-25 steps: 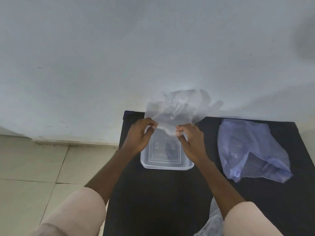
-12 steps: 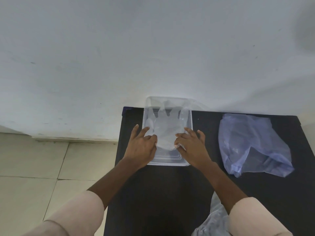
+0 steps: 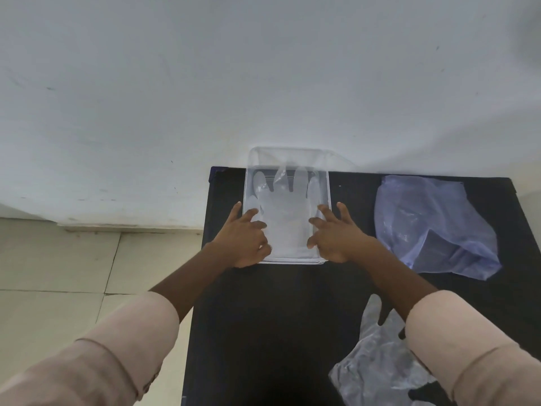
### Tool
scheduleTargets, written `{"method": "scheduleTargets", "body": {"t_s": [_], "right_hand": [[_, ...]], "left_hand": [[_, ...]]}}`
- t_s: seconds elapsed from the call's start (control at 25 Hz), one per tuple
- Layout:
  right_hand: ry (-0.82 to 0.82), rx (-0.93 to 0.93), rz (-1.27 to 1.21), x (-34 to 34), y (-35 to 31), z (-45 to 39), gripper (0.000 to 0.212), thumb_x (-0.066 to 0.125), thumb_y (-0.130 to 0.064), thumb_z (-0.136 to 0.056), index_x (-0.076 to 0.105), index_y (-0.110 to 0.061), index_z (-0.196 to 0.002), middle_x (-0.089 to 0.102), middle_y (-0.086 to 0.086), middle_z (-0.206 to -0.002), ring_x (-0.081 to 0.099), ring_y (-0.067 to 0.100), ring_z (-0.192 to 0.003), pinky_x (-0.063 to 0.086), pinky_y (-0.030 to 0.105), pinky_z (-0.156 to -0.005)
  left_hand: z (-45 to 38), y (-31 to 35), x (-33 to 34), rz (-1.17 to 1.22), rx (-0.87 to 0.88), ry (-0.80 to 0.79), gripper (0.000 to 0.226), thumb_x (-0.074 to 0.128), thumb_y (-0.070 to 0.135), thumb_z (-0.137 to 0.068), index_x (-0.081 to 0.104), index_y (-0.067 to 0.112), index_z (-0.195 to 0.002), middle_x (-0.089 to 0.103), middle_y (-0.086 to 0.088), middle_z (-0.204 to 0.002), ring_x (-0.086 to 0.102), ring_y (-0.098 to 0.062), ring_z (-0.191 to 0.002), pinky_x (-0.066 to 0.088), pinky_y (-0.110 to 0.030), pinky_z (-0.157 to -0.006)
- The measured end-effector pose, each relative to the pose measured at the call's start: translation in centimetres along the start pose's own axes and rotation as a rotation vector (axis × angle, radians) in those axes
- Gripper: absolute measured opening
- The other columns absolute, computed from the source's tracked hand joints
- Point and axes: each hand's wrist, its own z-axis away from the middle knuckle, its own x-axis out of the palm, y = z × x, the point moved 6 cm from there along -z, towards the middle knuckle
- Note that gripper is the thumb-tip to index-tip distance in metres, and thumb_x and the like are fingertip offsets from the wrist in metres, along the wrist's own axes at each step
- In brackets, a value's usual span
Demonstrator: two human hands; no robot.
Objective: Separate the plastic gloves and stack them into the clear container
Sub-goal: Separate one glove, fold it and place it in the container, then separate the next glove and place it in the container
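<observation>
Glove point(image 3: 285, 218) flat in clear container point(image 3: 328, 189), finger end toward wall point(image 3: 263, 68), cuff end toward near rim. Container at far edge of black worktop point(image 3: 263, 332), roughly centred between both hands. Left hand point(image 3: 244, 235) at left side of container, fingers spread and unclenched, tips on or just over glove's left edge; gripping nothing as far as visible. Right hand point(image 3: 333, 234) mirrored at right side, fingers loose, tips touching glove's right edge; no pinch seen. Pile of unsorted gloves point(image 3: 377, 367) near bottom right of worktop, partly hidden by right sleeve point(image 3: 468, 347). Bluish plastic bag point(image 3: 433, 224) right of container, apart from it.

Step in hand, as judged: flattening and settling glove inside container. To do well: press with flat fingertips from middle outward, push trapped air toward cuff, keep edges inside walls. One glove finger looks creased or folded near far end; worth smoothing before next layer. Keep pressure light, thin film clings to skin and may lift when hands withdraw; slide fingertips off sideways rather than straight up. Container light, likely to skid on worktop; steady one wall while smoothing. Next likely: reach to pile, peel off single glove, check no second layer stuck.
</observation>
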Motion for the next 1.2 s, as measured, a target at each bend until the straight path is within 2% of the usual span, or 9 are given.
{"method": "scheduleTargets", "body": {"t_s": [0.12,0.2,0.28,0.36,0.44,0.56,0.68,1.0,1.2], "right_hand": [[0.007,-0.008,-0.018,-0.6,-0.2,0.2,0.039,0.048,-0.02,-0.094,0.056,-0.035,-0.129,0.021,0.008,-0.16,-0.007,0.036,-0.149,-0.015,0.061,-0.112],[0.155,-0.014,-0.157,-1.8,-0.2,1.0,0.039,0.047,-0.019,-0.093,0.056,-0.034,-0.127,0.032,0.005,-0.156,0.007,0.031,-0.149,0.0,0.058,-0.115],[0.431,-0.008,-0.39,-3.3,0.2,3.1,0.036,0.05,-0.018,-0.093,0.056,-0.027,-0.128,0.045,0.002,-0.147,0.028,0.025,-0.142,0.019,0.049,-0.113],[0.684,0.031,-0.696,-4.2,1.2,6.0,0.033,0.056,-0.015,-0.092,0.057,-0.019,-0.125,0.056,0.003,-0.135,0.048,0.023,-0.128,0.036,0.036,-0.105],[0.77,0.104,-0.991,-3.7,2.2,8.2,0.027,0.06,-0.014,-0.091,0.06,-0.015,-0.119,0.063,0.004,-0.123,0.059,0.018,-0.111,0.043,0.019,-0.092],[0.712,0.171,-1.447,-0.7,3.3,11.0,0.015,0.062,-0.014,-0.091,0.065,-0.017,-0.106,0.069,0.0,-0.106,0.063,0.013,-0.096,0.047,0.018,-0.075],[0.683,0.301,-1.707,3.9,3.8,13.8,0.011,0.061,-0.017,-0.092,0.065,-0.019,-0.101,0.07,0.003,-0.103,0.065,0.017,-0.098,0.049,0.028,-0.076],[0.619,0.637,-1.851,15.4,-1.4,22.1,0.011,0.06,-0.018,-0.091,0.068,-0.02,-0.099,0.068,0.0,-0.1,0.064,0.015,-0.093,0.05,0.031,-0.078],[0.595,0.828,-1.811,21.2,-6.0,25.2,0.007,0.061,-0.015,-0.09,0.068,-0.015,-0.092,0.068,0.008,-0.1,0.064,0.021,-0.095,0.054,0.037,-0.087]], "left_hand": [[0.1,0.0,-0.1,-0.031,-0.032,-0.056,0.057,0.024,0.056,-0.098,0.066,0.028,-0.124,0.036,0.001,-0.157,0.011,-0.029,-0.15,-0.007,-0.059,-0.117],[0.3,0.2,-0.8,0.017,-0.038,-0.031,0.052,0.029,0.054,-0.098,0.059,0.027,-0.132,0.035,-0.001,-0.157,0.012,-0.029,-0.15,-0.004,-0.058,-0.118],[0.7,0.8,-2.7,0.155,-0.017,0.158,0.042,0.041,0.047,-0.097,0.057,0.027,-0.131,0.045,-0.003,-0.15,0.026,-0.028,-0.145,0.008,-0.056,-0.119],[1.9,1.7,-5.4,0.434,-0.016,0.461,0.031,0.054,0.037,-0.092,0.063,0.026,-0.12,0.06,-0.001,-0.134,0.048,-0.024,-0.131,0.03,-0.051,-0.113],[3.0,2.6,-7.2,0.819,-0.082,0.619,0.018,0.062,0.027,-0.091,0.067,0.025,-0.109,0.068,0.001,-0.119,0.06,-0.018,-0.113,0.047,-0.035,-0.099],[3.4,7.1,-7.7,1.235,-0.101,0.484,0.011,0.063,0.017,-0.092,0.069,0.019,-0.101,0.072,-0.005,-0.105,0.067,-0.019,-0.097,0.051,-0.024,-0.086],[3.5,12.5,-5.8,1.291,-0.068,0.251,0.015,0.061,0.017,-0.092,0.07,0.02,-0.104,0.073,-0.007,-0.103,0.069,-0.022,-0.095,0.051,-0.029,-0.083],[5.3,21.7,1.0,1.235,0.004,-0.047,0.016,0.058,0.02,-0.095,0.066,0.022,-0.108,0.072,-0.003,-0.106,0.066,-0.016,-0.092,0.047,-0.032,-0.082],[7.9,22.8,5.9,1.258,-0.043,-0.094,0.016,0.057,0.017,-0.094,0.066,0.021,-0.107,0.071,0.002,-0.102,0.066,-0.018,-0.098,0.049,-0.039,-0.089]]}}
